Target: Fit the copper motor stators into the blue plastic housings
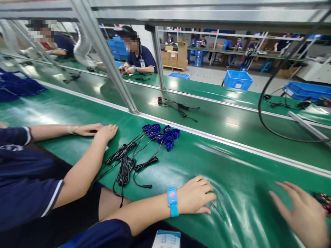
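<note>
At the bench [232, 165], our right hand [301, 213] is splayed, empty, by dark parts [323, 199], likely light, stiff, best edge-held; our left hand [193, 196] half-curls, hold unclear.

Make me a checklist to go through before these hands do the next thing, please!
1. Blue wristband on the left wrist: ok, it is on.
2. Right hand free: ok, fingers spread, nothing seen in it.
3. Left hand free: cannot tell, its palm faces the green bench.
4. Co-worker's hands out of the way: ok, apart from both, off to the left.
5. Black cables tidy: not ok, some are bundled, but loose ends trail.
6. Blue parts together: ok, clustered near the metal rail.
</note>
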Motion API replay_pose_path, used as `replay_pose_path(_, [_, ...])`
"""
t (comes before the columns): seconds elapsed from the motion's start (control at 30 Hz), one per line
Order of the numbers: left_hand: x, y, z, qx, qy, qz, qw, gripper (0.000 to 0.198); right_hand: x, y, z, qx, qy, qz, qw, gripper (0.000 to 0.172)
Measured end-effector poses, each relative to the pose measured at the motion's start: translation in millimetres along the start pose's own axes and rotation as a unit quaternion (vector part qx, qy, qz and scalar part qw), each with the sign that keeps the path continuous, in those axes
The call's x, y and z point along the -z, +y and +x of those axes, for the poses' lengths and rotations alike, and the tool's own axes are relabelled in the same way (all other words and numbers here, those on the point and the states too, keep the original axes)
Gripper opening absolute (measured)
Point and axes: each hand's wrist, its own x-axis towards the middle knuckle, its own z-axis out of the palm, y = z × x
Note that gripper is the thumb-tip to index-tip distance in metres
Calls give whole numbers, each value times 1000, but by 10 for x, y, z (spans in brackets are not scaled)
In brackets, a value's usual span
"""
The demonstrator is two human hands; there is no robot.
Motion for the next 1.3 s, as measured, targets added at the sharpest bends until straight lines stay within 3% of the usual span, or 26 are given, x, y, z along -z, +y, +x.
replay_pose_path(0.13, [380,-209,-519,193,94,29,976,48,-399,-912,90,147,-102,66,982,37])
replay_pose_path(0.23, [655,-507,-1096,368,165,109,909,47,-580,-1429,196,195,-159,106,962,35])
replay_pose_path(0.3, [772,-723,-1480,468,193,151,849,62,-739,-1754,337,215,-186,121,951,45])
replay_pose_path(0.4, [845,-979,-1915,588,162,160,776,88,-1034,-2293,656,238,-206,132,940,66])
replay_pose_path(0.5, [856,-1077,-2110,647,97,141,743,107,-1288,-2848,989,241,-209,150,936,76])
replay_pose_path(0.57, [864,-1064,-2142,656,67,121,742,115,-1362,-3165,1105,228,-193,187,936,72])
replay_pose_path(0.67, [883,-1009,-2159,652,45,82,752,123,-1317,-3509,1017,235,-202,275,910,53])
replay_pose_path(0.77, [883,-973,-2229,633,62,56,770,124,-1191,-3711,736,264,-289,305,868,43])
replay_pose_path(0.87, [843,-909,-2327,579,107,20,808,115,-1103,-3839,516,277,-359,262,852,49])
replay_pose_path(1.03, [728,-598,-2314,498,140,-73,853,86,-1003,-3930,464,248,-378,213,866,67])
replay_pose_path(1.3, [679,-125,-2057,357,72,-233,902,68,-833,-3846,299,142,-382,159,899,88])
